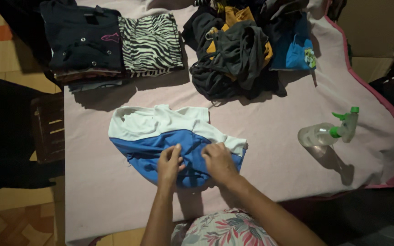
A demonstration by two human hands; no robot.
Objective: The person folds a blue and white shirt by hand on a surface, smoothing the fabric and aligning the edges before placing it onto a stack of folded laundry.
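- A home, at laundry time: a blanket (270,136) padding the table.
- Folded clothes (110,43) stacked, a loose heap (238,50) beside them.
- Spray bottle (327,133); tiled floor (14,214).

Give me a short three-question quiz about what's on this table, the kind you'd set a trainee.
1. True or false: both hands rest on the blue and white garment.
2. Which lies on its side at the table's right? A) an iron B) a clear spray bottle with a green nozzle C) a basket
3. What pattern has the folded cloth beside the dark folded stack?

Key
1. True: the left hand and right hand press on its blue part.
2. B, the spray bottle on the pink cover.
3. Black and white zebra stripes.
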